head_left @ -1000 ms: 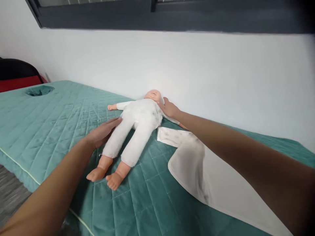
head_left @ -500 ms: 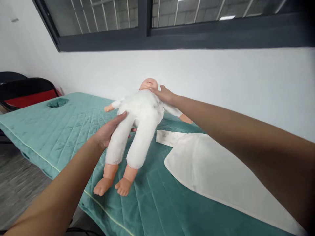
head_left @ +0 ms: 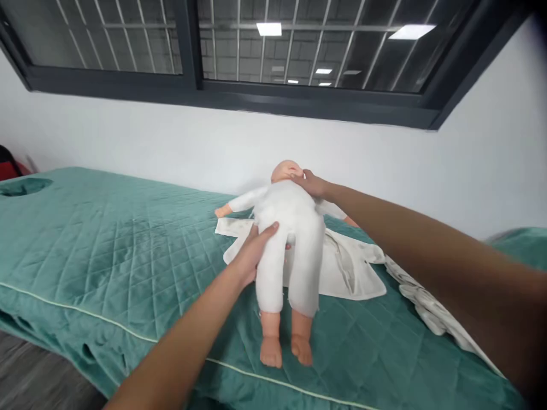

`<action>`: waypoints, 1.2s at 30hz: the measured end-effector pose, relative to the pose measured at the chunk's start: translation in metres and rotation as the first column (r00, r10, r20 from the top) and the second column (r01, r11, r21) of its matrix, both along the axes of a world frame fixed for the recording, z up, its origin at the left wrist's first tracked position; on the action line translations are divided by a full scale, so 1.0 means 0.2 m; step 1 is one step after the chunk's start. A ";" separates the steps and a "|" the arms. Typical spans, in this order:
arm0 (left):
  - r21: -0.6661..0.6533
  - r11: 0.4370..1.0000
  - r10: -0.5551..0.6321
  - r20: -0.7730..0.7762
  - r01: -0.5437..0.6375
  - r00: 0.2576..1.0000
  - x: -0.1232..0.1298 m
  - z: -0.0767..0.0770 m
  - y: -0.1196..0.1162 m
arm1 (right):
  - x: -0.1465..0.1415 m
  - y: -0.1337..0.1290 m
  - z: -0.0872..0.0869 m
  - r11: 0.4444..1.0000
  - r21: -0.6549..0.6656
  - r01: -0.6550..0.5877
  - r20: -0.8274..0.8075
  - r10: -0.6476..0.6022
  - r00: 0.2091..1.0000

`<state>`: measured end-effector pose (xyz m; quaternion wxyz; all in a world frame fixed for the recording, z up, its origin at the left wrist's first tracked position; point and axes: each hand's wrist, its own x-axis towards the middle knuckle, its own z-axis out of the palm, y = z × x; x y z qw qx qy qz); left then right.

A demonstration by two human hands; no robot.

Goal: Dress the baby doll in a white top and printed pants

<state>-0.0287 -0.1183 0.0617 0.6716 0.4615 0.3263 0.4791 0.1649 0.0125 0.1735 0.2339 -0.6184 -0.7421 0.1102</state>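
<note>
you have the bed [head_left: 141, 250] in front of you, its near edge traced by a pale piping line [head_left: 252, 373] that slants across below the doll [head_left: 288, 208], and its far edge meeting the white wall [head_left: 183, 145] under the dark window frame [head_left: 316, 105]. your widest stretch of quilting runs left, from the doll to the round hole [head_left: 26, 187] toward the bed's left end; on the right a crumpled white cloth [head_left: 429, 310] lies partly behind your right forearm. the doll is face up above the spread white garment [head_left: 361, 273], head toward the far edge and near the wall, feet pointing at the near edge and showing just inside the piping; you cannot tell whether its back touches the garment. your left hand [head_left: 254, 250] grips it at the top of the leg on your left: thumb over the hip, fingers wrapped beneath, a fingertip peeking out between the legs. your right hand [head_left: 313, 184] grips it at the neck, thumb across the front just under the chin, the other fingers mostly hidden behind. its arms reach out to either side, beyond your fingers.
</note>
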 end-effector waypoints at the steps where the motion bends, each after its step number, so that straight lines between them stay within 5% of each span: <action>1: 0.008 1.000 -0.022 -0.017 0.023 1.000 0.06 -0.03 0.00 | 0.07 -0.03 -0.04 0.999 -0.023 0.024 0.012 -0.023 1.000; 7: -0.002 0.997 -0.074 -0.035 0.074 0.997 0.29 -0.18 0.01 | 0.33 -0.05 -0.24 0.994 -0.112 0.017 0.074 -0.009 0.997; 14: -0.230 0.970 -0.060 0.060 0.073 0.996 0.34 -0.25 0.01 | 0.41 0.03 -0.41 0.984 -0.180 0.015 0.073 -0.002 0.997; 20: -0.248 0.968 -0.028 0.001 0.027 1.000 0.35 -0.25 0.00 | 0.46 0.06 -0.46 0.982 -0.182 0.044 0.090 -0.028 0.996; 23: -0.123 0.987 0.083 -0.171 -0.105 0.982 0.33 -0.26 -0.01 | 0.49 0.07 -0.45 0.981 -0.169 0.091 0.139 -0.067 0.988; 27: 0.274 0.909 0.412 -0.471 -0.315 0.780 0.25 -0.26 0.02 | 0.40 0.06 -0.40 0.993 0.029 0.118 0.297 -0.121 0.947; 30: 0.606 0.772 0.605 -0.609 -0.191 0.514 0.18 -0.25 0.09 | 0.21 0.05 -0.40 0.983 0.179 -0.051 0.413 -0.028 0.910; 33: 0.651 0.757 0.634 -0.753 0.061 0.173 0.15 -0.25 0.20 | -0.02 0.07 -0.45 0.965 0.032 -0.259 0.571 0.195 0.797; 36: 0.572 0.812 0.577 -0.817 0.112 -0.008 0.15 -0.29 0.28 | -0.19 0.11 -0.52 0.943 -0.109 -0.315 0.625 0.311 0.716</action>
